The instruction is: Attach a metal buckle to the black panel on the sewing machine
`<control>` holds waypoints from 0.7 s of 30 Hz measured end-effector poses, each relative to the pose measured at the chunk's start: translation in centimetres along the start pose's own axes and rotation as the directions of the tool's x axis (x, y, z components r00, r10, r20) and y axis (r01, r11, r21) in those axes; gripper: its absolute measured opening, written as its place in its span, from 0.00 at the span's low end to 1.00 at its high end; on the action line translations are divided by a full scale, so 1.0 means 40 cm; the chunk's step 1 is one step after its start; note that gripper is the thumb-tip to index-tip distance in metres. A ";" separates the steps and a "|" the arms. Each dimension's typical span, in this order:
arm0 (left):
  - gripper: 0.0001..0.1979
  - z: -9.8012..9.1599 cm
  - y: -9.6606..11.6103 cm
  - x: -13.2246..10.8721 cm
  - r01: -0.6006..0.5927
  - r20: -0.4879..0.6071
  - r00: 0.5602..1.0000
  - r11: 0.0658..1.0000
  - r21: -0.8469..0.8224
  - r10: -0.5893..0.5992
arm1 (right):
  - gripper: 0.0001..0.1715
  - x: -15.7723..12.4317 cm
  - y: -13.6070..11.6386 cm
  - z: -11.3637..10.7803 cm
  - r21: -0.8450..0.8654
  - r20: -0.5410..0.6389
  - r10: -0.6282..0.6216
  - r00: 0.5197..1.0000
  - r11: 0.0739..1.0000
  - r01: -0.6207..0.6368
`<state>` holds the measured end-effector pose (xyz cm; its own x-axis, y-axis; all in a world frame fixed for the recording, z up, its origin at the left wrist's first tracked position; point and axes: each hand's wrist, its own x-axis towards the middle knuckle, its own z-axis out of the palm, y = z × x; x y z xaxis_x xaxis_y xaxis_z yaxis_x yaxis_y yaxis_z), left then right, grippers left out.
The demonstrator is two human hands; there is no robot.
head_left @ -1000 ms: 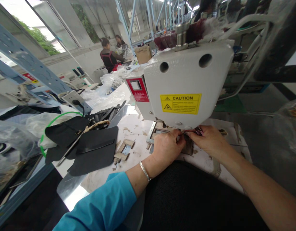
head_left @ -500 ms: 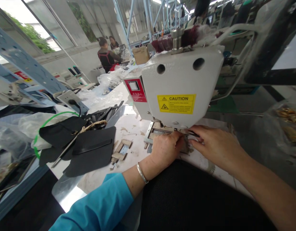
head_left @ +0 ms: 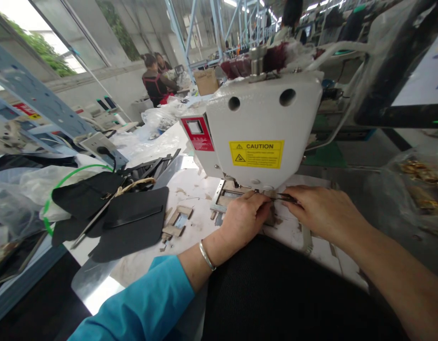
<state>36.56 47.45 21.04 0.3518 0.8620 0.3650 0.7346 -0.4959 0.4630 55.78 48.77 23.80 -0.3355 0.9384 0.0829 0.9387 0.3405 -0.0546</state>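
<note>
One bare right hand (head_left: 320,208): pinched slim dark metal tool (head_left: 288,197).
Left hand (head_left: 243,215): fingers were narrow; contents hidden.
Tool axis: ran crosswise near boxy white machine head (head_left: 265,118), tip toward left fingertips.

On the head camera feed I could clearly read one word, "CAUTION", in dark capitals on the yellow label (head_left: 256,154) of the white machine head (head_left: 269,116). Left of it I made out a small warning triangle (head_left: 239,146), with a larger triangle (head_left: 241,159) below. The label's smaller lines, the red panel (head_left: 204,142) and the red-and-yellow sign (head_left: 26,111) were too blurred to read.
</note>
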 end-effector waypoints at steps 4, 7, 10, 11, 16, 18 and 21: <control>0.07 -0.002 0.004 0.004 0.009 0.010 1.000 1.000 0.007 -0.009 | 0.20 -0.011 -0.005 -0.028 -0.111 0.092 0.084 0.992 0.991 -0.073; 0.07 -0.004 0.006 0.008 0.010 0.012 1.000 1.000 0.027 -0.010 | 0.14 -0.015 -0.019 -0.042 -0.161 0.108 0.044 0.993 0.987 -0.027; 0.06 -0.005 0.007 0.008 0.021 0.024 0.999 0.999 0.040 -0.021 | 0.09 -0.012 -0.035 -0.040 -0.200 0.051 -0.063 0.997 0.977 0.072; 0.06 -0.005 0.007 0.007 0.022 0.028 0.999 0.999 0.044 -0.023 | 0.09 -0.010 -0.039 -0.036 -0.208 0.030 -0.085 0.996 0.974 0.090; 0.07 -0.002 0.008 0.003 0.006 0.008 1.000 0.999 0.047 -0.006 | 0.07 -0.010 -0.049 -0.018 -0.225 -0.017 -0.139 0.990 0.965 0.132; 0.07 0.001 0.008 0.003 -0.001 0.005 1.000 0.999 0.047 0.001 | 0.07 -0.013 -0.049 -0.014 -0.210 -0.026 -0.146 0.989 0.968 0.137; 0.06 0.005 0.005 0.004 -0.018 0.005 1.000 0.999 0.042 0.017 | 0.07 -0.015 -0.045 -0.011 -0.172 -0.024 -0.127 0.992 0.978 0.121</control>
<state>36.86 47.50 21.02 0.3673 0.8538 0.3690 0.7521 -0.5061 0.4222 54.33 47.56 24.30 -0.4504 0.8857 0.1127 0.8905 0.4366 0.1282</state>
